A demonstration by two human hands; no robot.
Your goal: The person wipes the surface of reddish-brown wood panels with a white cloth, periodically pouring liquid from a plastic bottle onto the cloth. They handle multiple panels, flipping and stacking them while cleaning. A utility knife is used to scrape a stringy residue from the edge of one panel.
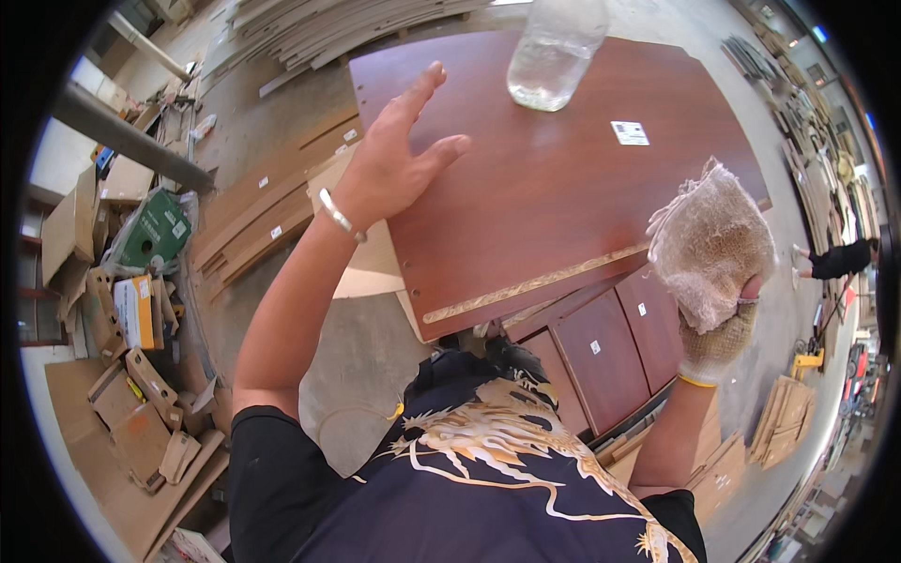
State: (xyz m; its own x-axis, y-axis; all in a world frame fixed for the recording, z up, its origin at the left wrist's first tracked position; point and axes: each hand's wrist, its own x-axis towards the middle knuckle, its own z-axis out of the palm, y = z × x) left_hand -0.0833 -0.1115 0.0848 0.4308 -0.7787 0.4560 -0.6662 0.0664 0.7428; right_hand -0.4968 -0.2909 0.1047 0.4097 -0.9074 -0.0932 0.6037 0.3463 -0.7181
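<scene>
My left hand is bare, with a silver bracelet on the wrist. It rests open, fingers spread, on the left edge of a dark red-brown wooden panel. My right hand wears a knitted work glove and grips a crumpled beige cloth, held just past the panel's right end. A clear plastic bottle stands on the panel's far side, and a small white label is stuck on the panel. The panel's front edge shows raw chipboard.
More red-brown panels lie stacked below the top one. Cardboard scraps and boxes litter the concrete floor at left, beside a green box. Pale board stacks lie behind. Another person stands at the far right.
</scene>
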